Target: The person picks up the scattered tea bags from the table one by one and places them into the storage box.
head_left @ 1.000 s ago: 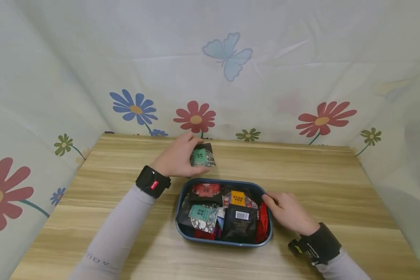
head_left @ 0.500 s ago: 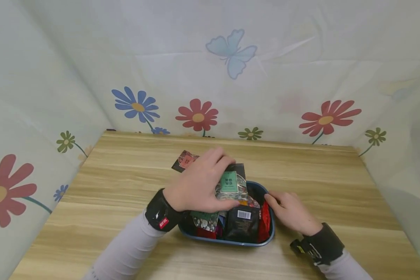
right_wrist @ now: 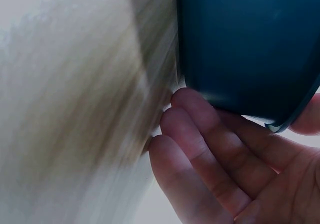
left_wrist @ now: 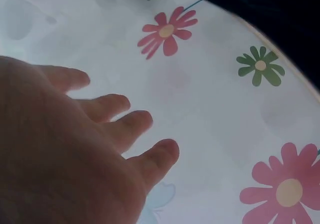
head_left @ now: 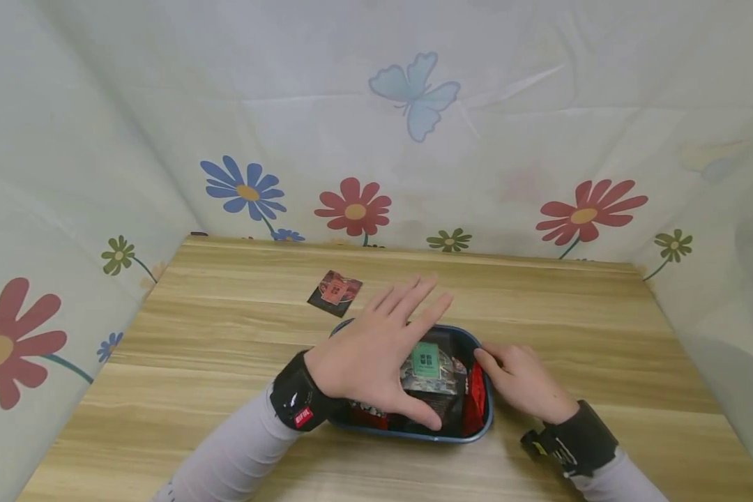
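My left hand (head_left: 376,359) is over the blue bin (head_left: 414,436), its fingers spread and straight and its thumb apart, with nothing held. Just beyond it, a black packet with a green label (head_left: 427,361) lies on top of the other packets inside the bin. The left hand hides much of the bin's left half. My right hand (head_left: 527,383) holds the bin's right end. In the right wrist view its thumb is at the rim and its fingers (right_wrist: 190,149) lie along the outer wall (right_wrist: 240,49).
A black packet with a red label (head_left: 335,293) lies flat on the wooden table (head_left: 226,328), behind the bin's left end. A red packet (head_left: 475,401) stands at the right inside the bin. Behind the table hangs a pale flowered cloth (head_left: 276,104).
My left hand has carried the green-labelled packet from behind the bin into it, let go and spread its fingers. The red-labelled packet on the table came into view. The right hand stays on the rim.
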`<state>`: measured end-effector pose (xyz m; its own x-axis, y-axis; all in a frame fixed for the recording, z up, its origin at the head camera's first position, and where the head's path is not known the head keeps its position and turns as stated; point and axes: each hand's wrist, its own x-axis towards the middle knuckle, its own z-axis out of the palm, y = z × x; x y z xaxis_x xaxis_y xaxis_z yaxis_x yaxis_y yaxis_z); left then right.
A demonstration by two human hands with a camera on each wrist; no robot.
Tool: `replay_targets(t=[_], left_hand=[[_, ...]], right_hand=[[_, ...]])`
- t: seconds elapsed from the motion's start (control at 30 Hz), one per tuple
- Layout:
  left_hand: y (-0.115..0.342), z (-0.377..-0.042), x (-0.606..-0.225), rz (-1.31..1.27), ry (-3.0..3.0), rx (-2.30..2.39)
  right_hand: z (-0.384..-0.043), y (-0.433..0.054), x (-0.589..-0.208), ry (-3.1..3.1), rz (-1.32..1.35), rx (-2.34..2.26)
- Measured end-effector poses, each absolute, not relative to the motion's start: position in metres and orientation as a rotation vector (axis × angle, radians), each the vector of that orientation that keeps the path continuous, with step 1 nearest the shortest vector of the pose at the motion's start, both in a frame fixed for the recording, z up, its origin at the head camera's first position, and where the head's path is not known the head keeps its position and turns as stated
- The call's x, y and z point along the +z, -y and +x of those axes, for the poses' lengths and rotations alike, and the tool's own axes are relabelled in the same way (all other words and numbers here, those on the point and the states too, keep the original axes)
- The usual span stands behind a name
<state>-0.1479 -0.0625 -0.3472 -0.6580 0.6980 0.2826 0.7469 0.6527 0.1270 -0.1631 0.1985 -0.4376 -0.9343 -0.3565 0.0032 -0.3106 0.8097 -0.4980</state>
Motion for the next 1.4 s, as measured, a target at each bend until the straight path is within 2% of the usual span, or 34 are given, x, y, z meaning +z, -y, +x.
replay_targets(t=[0.17,0.37,0.77,0.97,1.17,1.4], left_hand=[[0.075,-0.154,-0.345,-1.126,2.734,-0.276],[0.108,-0.176,-0.345,-0.968,2.777,-0.271],[0.175,-0.239,-0.386,-0.555,3.028,-0.289],[0.179,-0.255,-0.415,-0.458,3.08,-0.235],[0.176,-0.262,-0.442,-0.47,3.149,-0.2],[0.168,-0.264,-0.455,-0.398,3.181,-0.236]], right_hand=[[-0.163,-0.199,-0.437,-2.893,-0.531,-0.774],[-0.162,-0.199,-0.437,-2.891,-0.534,-0.766],[-0.163,-0.199,-0.439,-2.917,-0.556,-0.755],[-0.163,-0.199,-0.438,-2.91,-0.543,-0.759],[-0.163,-0.2,-0.439,-2.913,-0.545,-0.763],[-0.164,-0.2,-0.44,-2.914,-0.544,-0.756]])
